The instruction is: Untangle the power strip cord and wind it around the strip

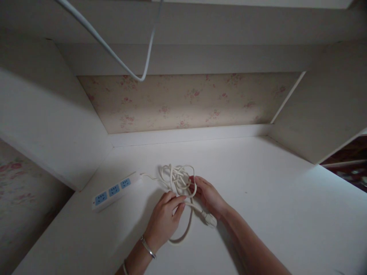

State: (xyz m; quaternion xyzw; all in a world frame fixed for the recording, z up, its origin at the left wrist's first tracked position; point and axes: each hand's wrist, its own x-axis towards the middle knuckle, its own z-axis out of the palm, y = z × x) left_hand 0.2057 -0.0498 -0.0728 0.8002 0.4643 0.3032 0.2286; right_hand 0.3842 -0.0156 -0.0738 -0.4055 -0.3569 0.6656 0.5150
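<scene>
Near the middle of the white bench [258, 172], the pale cord [178, 179] lay in a loose tangle between your two hands, with the power strip [114, 190] to its left and the plug [211, 220] on the near right side, beside your right wrist. Your left hand [163, 217] came at it from the near side, thumb and forefinger nearly together on a strand close to the plug end; your right hand [210, 198] touched the right edge of the loops, its fingers curled partly behind them, so you could not tell from this view how tightly they closed. You would likely have found the cord light and bendy, fairly smooth, springy enough to hold its kinks, and hardly fragile. Its best holds were probably single strands pinched near the crossings, or the firm plug body, rather than the thinner-looking stretch beside the strip, where pulling might have dragged the strip along.
</scene>
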